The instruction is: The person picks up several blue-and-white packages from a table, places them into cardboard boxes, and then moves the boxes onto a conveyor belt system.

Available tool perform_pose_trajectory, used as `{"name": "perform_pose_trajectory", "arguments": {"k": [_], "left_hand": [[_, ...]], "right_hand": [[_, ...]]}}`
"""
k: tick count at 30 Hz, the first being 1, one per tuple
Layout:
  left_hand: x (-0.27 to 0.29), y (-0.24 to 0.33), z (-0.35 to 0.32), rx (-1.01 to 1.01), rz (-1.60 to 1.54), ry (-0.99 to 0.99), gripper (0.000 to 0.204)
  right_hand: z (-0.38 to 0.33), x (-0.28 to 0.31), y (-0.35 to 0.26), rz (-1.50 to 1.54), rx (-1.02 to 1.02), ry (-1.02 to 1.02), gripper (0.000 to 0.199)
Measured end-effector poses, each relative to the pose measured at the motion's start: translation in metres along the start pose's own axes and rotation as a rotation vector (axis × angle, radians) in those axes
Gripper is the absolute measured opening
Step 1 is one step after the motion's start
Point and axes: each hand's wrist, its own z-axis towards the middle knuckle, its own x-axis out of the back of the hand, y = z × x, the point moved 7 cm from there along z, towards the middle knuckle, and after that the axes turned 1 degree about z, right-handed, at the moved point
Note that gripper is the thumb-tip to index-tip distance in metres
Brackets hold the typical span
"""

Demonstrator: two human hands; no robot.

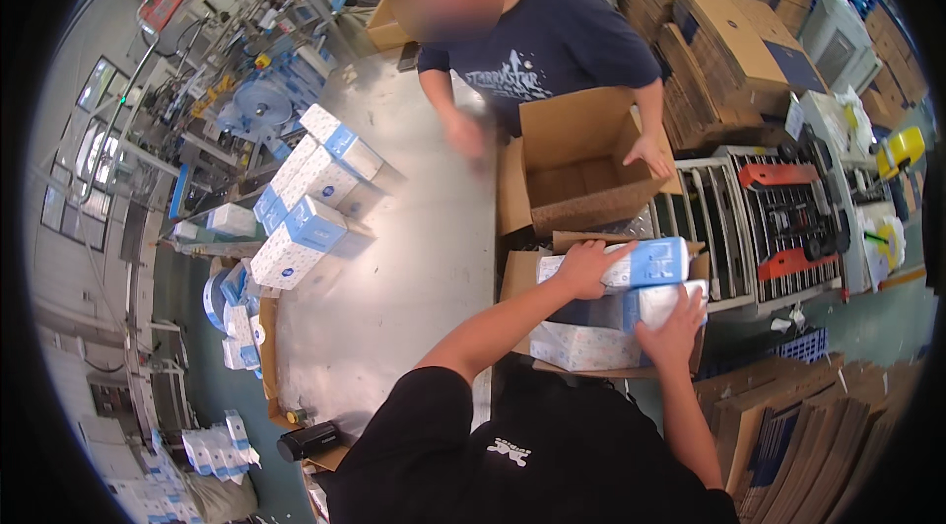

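Clamped the upper pack in the left hand and spread the right hand against the lower pack, apparently to steady both atop the near carton, well apart from packs on the bench.

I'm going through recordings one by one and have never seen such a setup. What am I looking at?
There is no robot: a person works barehanded. The picture comes from a fisheye camera on that person's head, looking down, so straight edges bend. The left hand lies on a blue-and-white pack in an open cardboard box; the right hand touches another pack. How firmly, I can't tell. To the left, more packs sit on a metal table. Opposite, a co-worker has a hand at a second box.
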Motion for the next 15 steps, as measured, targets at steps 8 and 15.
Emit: {"name": "perform_pose_trajectory", "arguments": {"k": [8,15], "left_hand": [[-0.007,0.007,-0.093,0.129,-0.197,-0.097,0.082],[-0.141,-0.057,-0.131,0.349,-0.428,-0.147,0.103]], "right_hand": [[0.023,-0.04,0.016,0.042,-0.064,-0.137,0.117],[0.034,-0.058,0.003,-0.066,-0.138,-0.168,0.114]]}}
